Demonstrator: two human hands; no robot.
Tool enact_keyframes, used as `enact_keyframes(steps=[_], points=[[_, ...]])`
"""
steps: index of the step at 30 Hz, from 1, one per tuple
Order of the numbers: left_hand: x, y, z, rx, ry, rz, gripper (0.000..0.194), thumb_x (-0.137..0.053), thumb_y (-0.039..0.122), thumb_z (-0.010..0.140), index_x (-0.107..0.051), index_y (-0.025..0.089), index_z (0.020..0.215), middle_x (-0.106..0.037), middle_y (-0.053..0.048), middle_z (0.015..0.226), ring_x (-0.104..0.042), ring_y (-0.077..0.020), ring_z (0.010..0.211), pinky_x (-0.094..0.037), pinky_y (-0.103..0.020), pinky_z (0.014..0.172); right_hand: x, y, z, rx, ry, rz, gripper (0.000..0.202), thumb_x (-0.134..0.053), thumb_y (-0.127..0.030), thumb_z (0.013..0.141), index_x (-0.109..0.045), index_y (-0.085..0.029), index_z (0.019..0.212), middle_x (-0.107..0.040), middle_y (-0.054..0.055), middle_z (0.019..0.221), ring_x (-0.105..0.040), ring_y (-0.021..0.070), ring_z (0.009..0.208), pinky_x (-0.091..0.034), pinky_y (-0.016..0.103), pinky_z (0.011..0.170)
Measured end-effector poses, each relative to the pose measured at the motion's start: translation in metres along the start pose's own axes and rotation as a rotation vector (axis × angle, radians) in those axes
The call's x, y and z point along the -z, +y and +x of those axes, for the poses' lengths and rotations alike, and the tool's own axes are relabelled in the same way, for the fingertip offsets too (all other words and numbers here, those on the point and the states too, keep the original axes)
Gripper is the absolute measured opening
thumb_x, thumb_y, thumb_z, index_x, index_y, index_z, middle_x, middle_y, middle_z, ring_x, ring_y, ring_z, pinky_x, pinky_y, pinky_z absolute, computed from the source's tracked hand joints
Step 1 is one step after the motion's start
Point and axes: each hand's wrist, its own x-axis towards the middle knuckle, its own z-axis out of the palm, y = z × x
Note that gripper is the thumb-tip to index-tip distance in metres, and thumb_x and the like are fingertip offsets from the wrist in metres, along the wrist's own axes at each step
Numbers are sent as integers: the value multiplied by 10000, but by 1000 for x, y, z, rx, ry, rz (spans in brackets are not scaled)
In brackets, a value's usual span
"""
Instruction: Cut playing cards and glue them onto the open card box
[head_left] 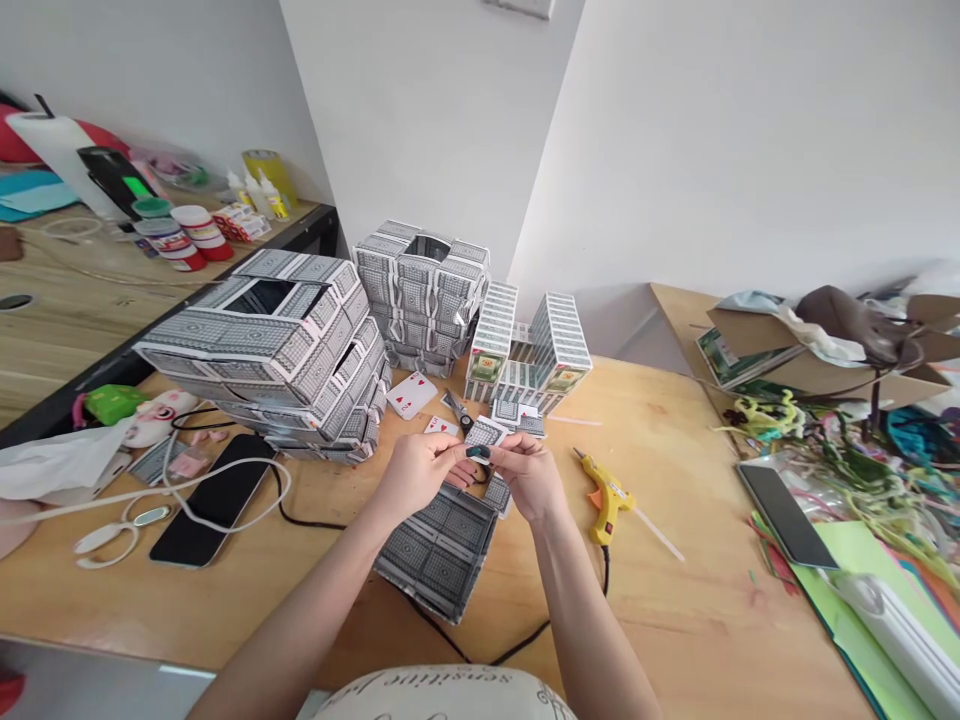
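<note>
Between both hands is a playing card [486,432] with its patterned back up. My left hand [424,470] pinches its left side, and my right hand [529,473] pinches its right side; the fingertips nearly meet. Below them lies a flat panel of joined cards [435,550]. Scissors [456,408] lie just behind the hands, partly hidden. Loose cards lie about, among them a face-up two of hearts [411,395]. A yellow hot glue gun [606,497] rests to the right of my right hand.
Box-like card structures stand at left [300,340] and behind [420,290]. Stacked card packs [562,345] stand at the back. A phone [214,500] and cable lie left; another phone [786,515], coloured paper and craft scraps lie right, near a cardboard box [825,370].
</note>
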Motion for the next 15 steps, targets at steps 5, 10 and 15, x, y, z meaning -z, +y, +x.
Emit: enact_keyframes(steps=[5,10,15], points=[[-2,4,0,26,3,-27,220,-566,338,717,-607,149,612,-647,-30,544,-608,-157,465,-503,-251,441,0,0,1,-35,-14,16,218,-781,-137,428,-592,-171,531,-615,-31,535,-534,85,485,-401,214,494],[-6,4,-2,-16,53,-27,233,-525,299,734,-544,145,561,-587,-1,483,-533,-107,388,-409,-194,359,-2,1,1,-58,9,19,204,-767,-128,428,-598,-165,537,-594,-28,514,-500,73,460,-361,197,453],[-8,2,-4,-163,66,196,294,-453,329,793,-464,160,552,-492,31,460,-441,-67,402,-347,-175,396,-5,-1,0,-47,35,-32,211,-769,-145,422,-594,-160,539,-585,-21,500,-481,77,441,-349,205,437]])
